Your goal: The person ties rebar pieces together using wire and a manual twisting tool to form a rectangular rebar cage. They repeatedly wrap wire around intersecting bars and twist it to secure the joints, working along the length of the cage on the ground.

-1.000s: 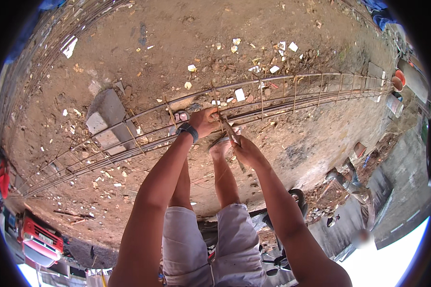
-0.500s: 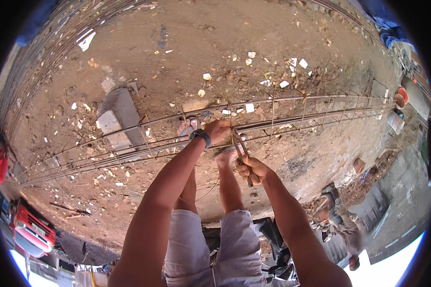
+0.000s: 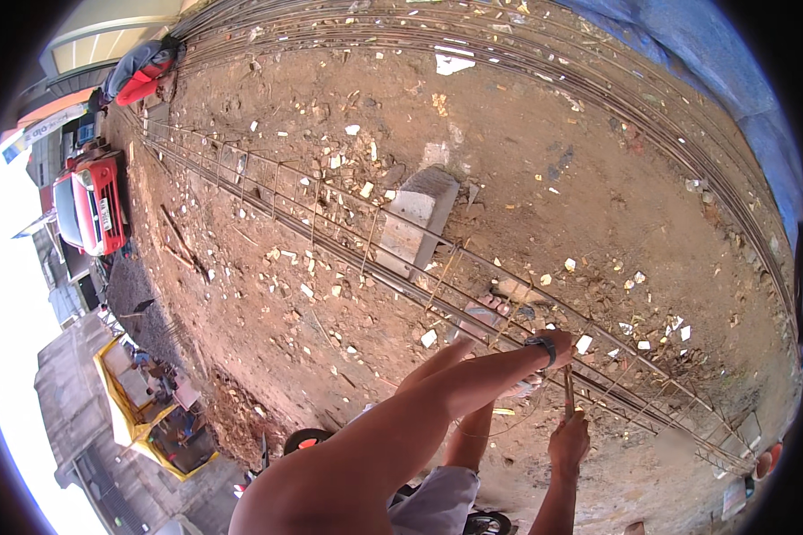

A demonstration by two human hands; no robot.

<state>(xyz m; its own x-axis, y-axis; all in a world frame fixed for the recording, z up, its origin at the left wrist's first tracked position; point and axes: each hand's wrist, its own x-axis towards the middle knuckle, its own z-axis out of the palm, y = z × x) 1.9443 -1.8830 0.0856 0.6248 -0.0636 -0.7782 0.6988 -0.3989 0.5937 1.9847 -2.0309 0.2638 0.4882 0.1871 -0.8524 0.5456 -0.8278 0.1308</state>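
Note:
A long rebar cage [image 3: 339, 238] of thin bars and square stirrups runs diagonally from the far left to the lower right. My left hand [image 3: 559, 344], a dark watch [image 3: 541, 349] on its wrist, is closed at the cage's bars. What its fingers pinch is hidden. Just nearer to me, my right hand [image 3: 569, 440] grips the handles of pincers [image 3: 569, 397], whose jaws reach up to the bars by my left hand. A concrete block [image 3: 418, 214] lies under the cage, left of my hands. My sandalled foot [image 3: 482, 314] stands under the bars.
Loose long rebars [image 3: 544, 69] lie along the far side beside a blue tarp [image 3: 687, 45]. Light rubble is scattered over the dirt. Someone in red and grey [image 3: 143, 71] is at the cage's far left end. A red car [image 3: 94, 205] and a yellow-framed stall [image 3: 120, 392] stand left.
My view has swung left, so the hands and cage now appear lower right and the car is in fuller view. The pincers stay in my right hand, my left hand at the bars.

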